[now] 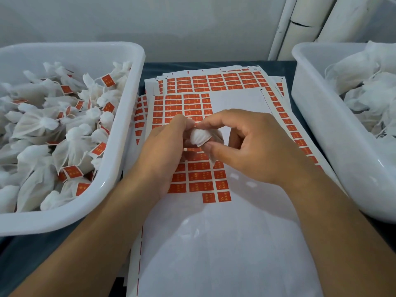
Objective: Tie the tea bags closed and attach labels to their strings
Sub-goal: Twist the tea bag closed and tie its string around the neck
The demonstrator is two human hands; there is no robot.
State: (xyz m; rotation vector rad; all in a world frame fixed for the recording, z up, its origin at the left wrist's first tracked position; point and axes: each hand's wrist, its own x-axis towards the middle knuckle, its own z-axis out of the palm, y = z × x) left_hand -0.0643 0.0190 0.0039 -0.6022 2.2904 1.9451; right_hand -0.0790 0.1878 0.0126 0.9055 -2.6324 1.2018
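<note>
Hands: both meet at the middle of the frame, above the label sheets, forearms coming in from the lower corners.
Left hand [166, 146]: fingers curled shut around the left side of a white tea bag [200, 137], thumb tip pressed at its top.
Right hand [250, 146]: forefinger and thumb pinch the same tea bag from the right; the other fingers are loosely curled.
Tea bag: small, gathered, held off the sheets between the two hands; its string cannot be made out.
Near sheet [225, 243]: mostly bare white backing in the lower middle of the frame, its lower edge running out of the frame.
Labels [199, 176]: red rectangles left in rows just under and beyond the hands.
Sheet stack [214, 80]: fanned, upper middle of the frame, edges uneven, filling the strip between the two bins.
Left bin [120, 133]: white, rim touching the sheets' left edge, full of tied tea bags [38, 123] with red labels.
Right bin [317, 129]: white, at the right edge of the frame, holding unlabelled white bags [368, 93]; its near wall overlaps the sheets' right edge.
Surface [38, 249]: dark, showing at the lower left and as a thin band behind the stack.
</note>
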